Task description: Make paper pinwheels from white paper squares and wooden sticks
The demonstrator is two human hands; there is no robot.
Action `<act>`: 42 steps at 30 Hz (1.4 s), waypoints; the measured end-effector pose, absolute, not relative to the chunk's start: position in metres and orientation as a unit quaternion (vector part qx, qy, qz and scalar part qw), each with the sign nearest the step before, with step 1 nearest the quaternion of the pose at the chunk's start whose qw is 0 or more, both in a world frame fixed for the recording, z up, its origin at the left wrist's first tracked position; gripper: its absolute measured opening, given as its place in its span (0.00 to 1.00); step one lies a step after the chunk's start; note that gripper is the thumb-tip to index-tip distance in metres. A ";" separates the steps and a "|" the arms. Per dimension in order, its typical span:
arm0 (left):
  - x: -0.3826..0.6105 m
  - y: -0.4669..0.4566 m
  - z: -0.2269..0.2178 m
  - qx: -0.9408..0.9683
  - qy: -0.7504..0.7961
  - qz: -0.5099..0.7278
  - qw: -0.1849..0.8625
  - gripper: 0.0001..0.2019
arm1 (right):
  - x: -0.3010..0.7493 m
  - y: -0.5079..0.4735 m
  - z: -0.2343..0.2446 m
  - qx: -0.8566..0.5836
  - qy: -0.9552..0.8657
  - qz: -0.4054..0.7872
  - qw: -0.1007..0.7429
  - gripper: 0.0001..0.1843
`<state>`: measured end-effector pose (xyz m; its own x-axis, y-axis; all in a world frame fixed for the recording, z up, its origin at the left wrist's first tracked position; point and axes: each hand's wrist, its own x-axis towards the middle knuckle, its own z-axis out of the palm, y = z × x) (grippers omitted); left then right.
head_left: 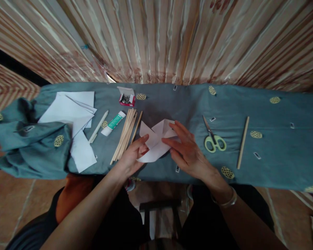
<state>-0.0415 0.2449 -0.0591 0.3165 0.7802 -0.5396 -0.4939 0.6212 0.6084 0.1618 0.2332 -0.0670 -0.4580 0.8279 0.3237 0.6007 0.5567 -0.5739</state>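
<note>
Above the near part of the table, both hands hold a white paper pinwheel with cut, pointed flaps and crease lines. My left hand pinches its lower left edge, thumb on top and the other fingers mostly underneath. On the right side, my right hand grips the pinwheel, its fingers bent over the flaps. Just left of the paper lies a bundle of wooden sticks. Green-handled scissors rest to the right of my right hand, blades pointing away from me.
A single wooden stick lies farther right. To the left are a glue stick, a white pen and white paper sheets. A small open red box of metal pieces stands behind. Bunched cloth covers the left end; a curtain hangs behind.
</note>
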 end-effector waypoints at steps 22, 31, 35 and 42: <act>-0.012 0.247 -0.049 0.287 0.492 0.501 0.651 0.12 | 0.160 0.230 -0.047 -0.411 -0.807 0.220 0.364 0.23; -0.011 0.253 -0.052 0.238 0.501 0.525 0.645 0.14 | 0.177 0.239 -0.049 -0.545 -0.616 0.298 0.484 0.25; -0.006 0.250 -0.052 0.255 0.500 0.518 0.646 0.12 | 0.170 0.245 -0.057 -0.507 -0.505 0.506 0.482 0.28; -0.001 0.248 -0.051 0.318 0.494 0.506 0.631 0.11 | 0.161 0.246 -0.057 -0.506 -0.440 0.577 0.466 0.23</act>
